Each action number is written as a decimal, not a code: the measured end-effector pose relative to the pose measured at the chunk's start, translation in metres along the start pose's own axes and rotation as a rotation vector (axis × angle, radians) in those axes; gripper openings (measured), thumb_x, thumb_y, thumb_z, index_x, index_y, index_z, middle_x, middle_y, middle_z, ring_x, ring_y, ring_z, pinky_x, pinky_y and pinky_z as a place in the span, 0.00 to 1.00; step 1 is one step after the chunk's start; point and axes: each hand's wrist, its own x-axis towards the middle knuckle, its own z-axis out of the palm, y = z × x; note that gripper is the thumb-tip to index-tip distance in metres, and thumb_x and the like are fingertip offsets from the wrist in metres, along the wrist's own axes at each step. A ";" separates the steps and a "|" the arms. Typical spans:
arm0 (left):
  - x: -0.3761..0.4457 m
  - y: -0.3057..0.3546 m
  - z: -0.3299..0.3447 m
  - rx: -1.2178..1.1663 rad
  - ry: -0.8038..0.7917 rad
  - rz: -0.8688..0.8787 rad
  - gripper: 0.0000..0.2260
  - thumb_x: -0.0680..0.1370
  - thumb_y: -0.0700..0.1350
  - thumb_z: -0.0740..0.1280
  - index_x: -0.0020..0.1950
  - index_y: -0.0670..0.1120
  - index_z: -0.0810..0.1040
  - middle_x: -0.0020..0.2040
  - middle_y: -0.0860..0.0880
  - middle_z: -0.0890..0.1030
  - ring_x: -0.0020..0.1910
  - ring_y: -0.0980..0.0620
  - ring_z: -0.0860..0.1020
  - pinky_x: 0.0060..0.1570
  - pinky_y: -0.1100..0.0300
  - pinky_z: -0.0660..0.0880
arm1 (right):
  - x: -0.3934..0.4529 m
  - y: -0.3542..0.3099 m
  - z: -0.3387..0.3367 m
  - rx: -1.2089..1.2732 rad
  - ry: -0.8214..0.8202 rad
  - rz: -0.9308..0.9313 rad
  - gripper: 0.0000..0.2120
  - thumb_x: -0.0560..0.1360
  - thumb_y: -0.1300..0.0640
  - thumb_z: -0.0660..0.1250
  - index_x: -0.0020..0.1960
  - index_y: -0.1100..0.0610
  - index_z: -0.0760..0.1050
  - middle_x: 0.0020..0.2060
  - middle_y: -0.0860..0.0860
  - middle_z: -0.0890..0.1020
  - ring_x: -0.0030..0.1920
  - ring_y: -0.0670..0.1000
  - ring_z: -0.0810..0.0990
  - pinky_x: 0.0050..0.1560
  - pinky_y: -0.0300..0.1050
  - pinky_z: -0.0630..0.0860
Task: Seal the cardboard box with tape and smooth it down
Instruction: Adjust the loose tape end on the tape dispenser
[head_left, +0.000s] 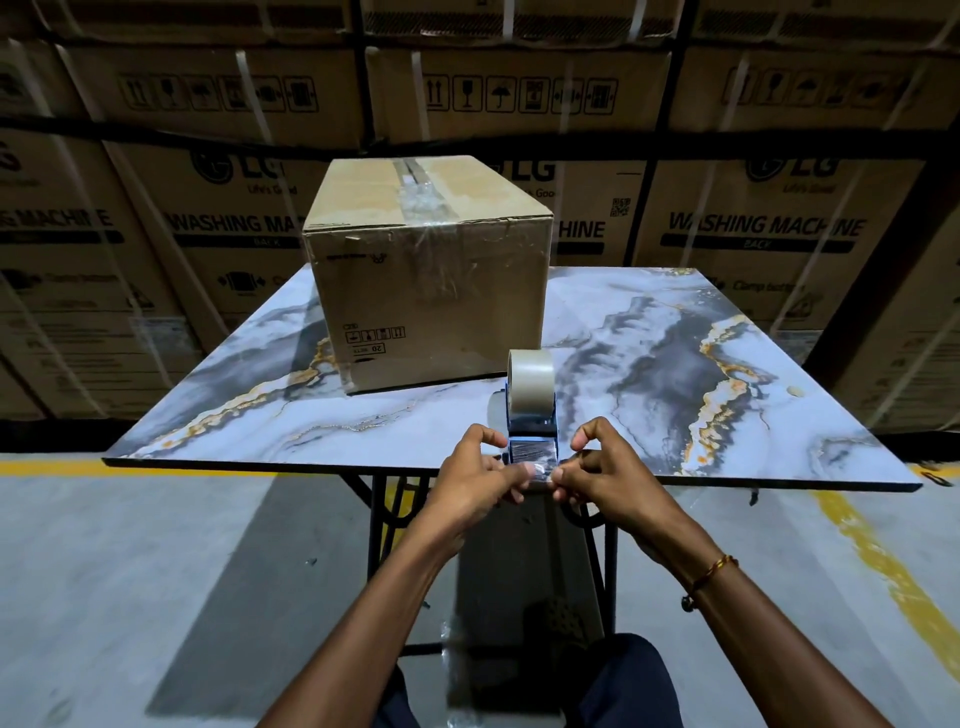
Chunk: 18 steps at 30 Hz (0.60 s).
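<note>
A brown cardboard box (426, 270) stands on the far half of a marble-patterned table (675, 364), its flaps closed, with clear crinkled tape along the top seam and down the near face. A blue tape dispenser (531, 415) with a beige tape roll sits at the table's near edge. My left hand (480, 467) and my right hand (605, 465) pinch the loose end of clear tape at the dispenser's front, one on each side, just in front of the table edge.
Stacks of large washing-machine cartons (753, 223) form a wall behind the table. The table stands on a black metal frame (382, 519) over a grey concrete floor with yellow lines (883, 561). My dark-trousered knees (623, 691) are below.
</note>
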 end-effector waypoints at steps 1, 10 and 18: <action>0.000 0.001 0.003 0.005 0.005 0.003 0.18 0.74 0.42 0.75 0.58 0.47 0.69 0.42 0.41 0.84 0.35 0.50 0.81 0.39 0.58 0.73 | 0.001 0.000 0.000 -0.006 0.003 -0.001 0.12 0.79 0.68 0.66 0.55 0.61 0.63 0.39 0.61 0.83 0.32 0.47 0.81 0.34 0.37 0.76; 0.000 -0.003 0.010 -0.057 0.049 0.018 0.27 0.71 0.33 0.74 0.64 0.49 0.66 0.39 0.40 0.79 0.38 0.47 0.81 0.44 0.53 0.76 | 0.003 0.000 0.004 -0.076 0.021 -0.025 0.14 0.77 0.62 0.70 0.51 0.56 0.65 0.38 0.56 0.78 0.32 0.48 0.79 0.28 0.37 0.70; 0.002 -0.003 -0.003 -0.240 -0.037 -0.026 0.27 0.71 0.31 0.75 0.64 0.46 0.69 0.39 0.40 0.85 0.39 0.44 0.84 0.47 0.51 0.79 | 0.003 -0.008 0.001 -0.059 -0.004 0.005 0.13 0.77 0.66 0.69 0.52 0.57 0.64 0.38 0.56 0.79 0.30 0.45 0.77 0.29 0.38 0.70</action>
